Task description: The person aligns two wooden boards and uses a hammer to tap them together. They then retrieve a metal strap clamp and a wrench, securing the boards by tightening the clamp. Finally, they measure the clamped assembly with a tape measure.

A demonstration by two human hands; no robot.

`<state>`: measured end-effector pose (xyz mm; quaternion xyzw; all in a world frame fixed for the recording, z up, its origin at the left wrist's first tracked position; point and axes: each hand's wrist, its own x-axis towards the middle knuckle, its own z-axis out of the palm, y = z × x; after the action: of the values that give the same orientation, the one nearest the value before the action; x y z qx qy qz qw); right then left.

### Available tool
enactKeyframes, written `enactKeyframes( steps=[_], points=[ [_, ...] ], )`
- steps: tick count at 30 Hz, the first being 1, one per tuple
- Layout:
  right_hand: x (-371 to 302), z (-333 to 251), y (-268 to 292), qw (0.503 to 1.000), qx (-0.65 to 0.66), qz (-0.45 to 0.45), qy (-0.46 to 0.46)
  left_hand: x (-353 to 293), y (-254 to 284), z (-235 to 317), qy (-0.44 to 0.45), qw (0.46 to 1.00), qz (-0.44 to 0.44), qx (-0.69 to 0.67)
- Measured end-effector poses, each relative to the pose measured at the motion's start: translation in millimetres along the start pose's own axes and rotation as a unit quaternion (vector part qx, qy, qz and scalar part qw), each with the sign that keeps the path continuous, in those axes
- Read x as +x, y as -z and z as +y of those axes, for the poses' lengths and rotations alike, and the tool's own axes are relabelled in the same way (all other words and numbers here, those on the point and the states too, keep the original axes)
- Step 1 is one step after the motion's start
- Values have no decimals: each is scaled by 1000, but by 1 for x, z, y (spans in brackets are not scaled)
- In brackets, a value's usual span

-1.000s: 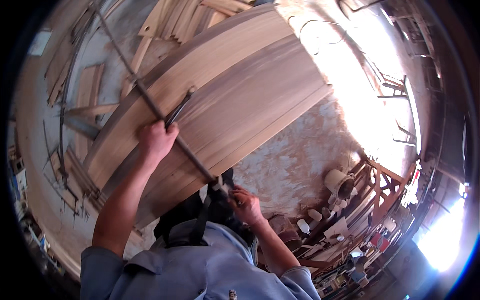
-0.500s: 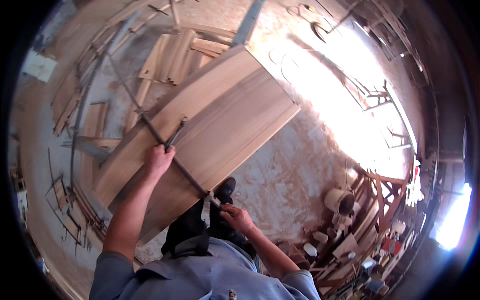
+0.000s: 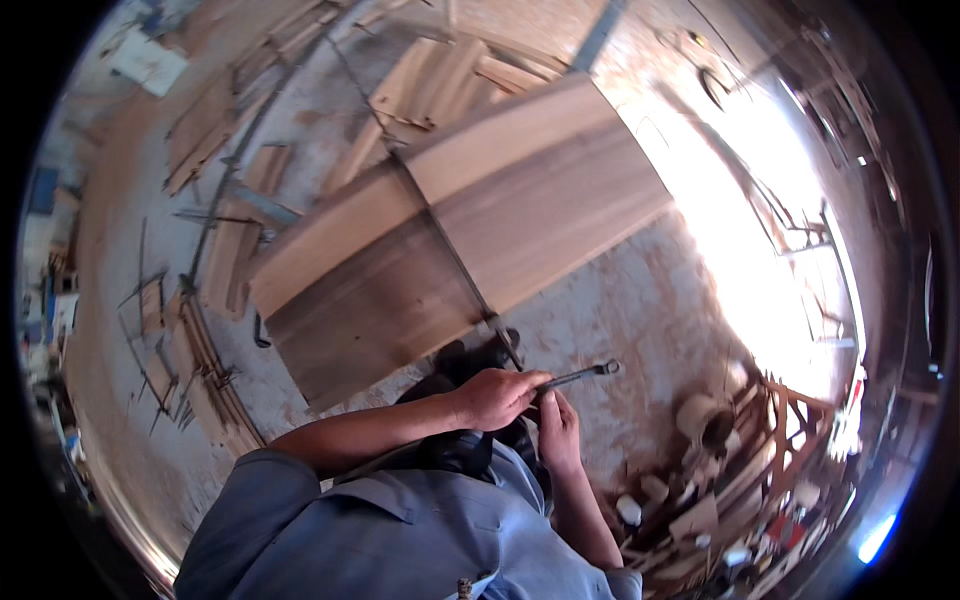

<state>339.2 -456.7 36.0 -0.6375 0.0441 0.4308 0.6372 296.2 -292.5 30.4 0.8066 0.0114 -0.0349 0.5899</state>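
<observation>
A wide wooden panel (image 3: 550, 190) of light and darker boards lies in front of me. A long dark bar clamp (image 3: 437, 225) crosses it, and its near screw end (image 3: 508, 342) sticks out past the panel's edge toward my hands. My left hand (image 3: 497, 398) is closed around a metal ring wrench (image 3: 585, 375), whose ring end points right over the floor. Just below, my right hand (image 3: 558, 432) is closed with its fingertips at the end of the clamp's screw, close against the left hand. The exact grip there is partly hidden.
Wood pieces (image 3: 430, 85) lie behind the panel, with metal bars and boards (image 3: 205, 375) along the left. A white bucket (image 3: 705, 420), scrap wood and bottles crowd the right. A dark shoe (image 3: 455, 355) shows at the panel's near edge. Bright sunlight falls on the floor at right.
My left hand, with the wrench, has moved from the middle of the clamp bar to its near end, beside my right hand. The view has shifted, so the panel appears farther right.
</observation>
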Motion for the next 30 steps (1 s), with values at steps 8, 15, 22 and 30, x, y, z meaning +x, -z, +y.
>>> enactKeyframes(
  steps=[8, 15, 22, 30],
  points=[
    [-53, 28, -2, 957, 269, 106, -14, -21, 4, 21, -13, 989, -110, 94],
    [-107, 78, 68, 862, 434, 263, -12, -12, 50, -49, 50, 885, 127, 446],
    [-165, 102, 159, 768, 553, 317, -56, -30, 48, -155, 92, 879, 118, 453],
    [-235, 172, 304, 723, 563, 400, 8, -17, 26, -131, 123, 729, 92, 667]
  ],
)
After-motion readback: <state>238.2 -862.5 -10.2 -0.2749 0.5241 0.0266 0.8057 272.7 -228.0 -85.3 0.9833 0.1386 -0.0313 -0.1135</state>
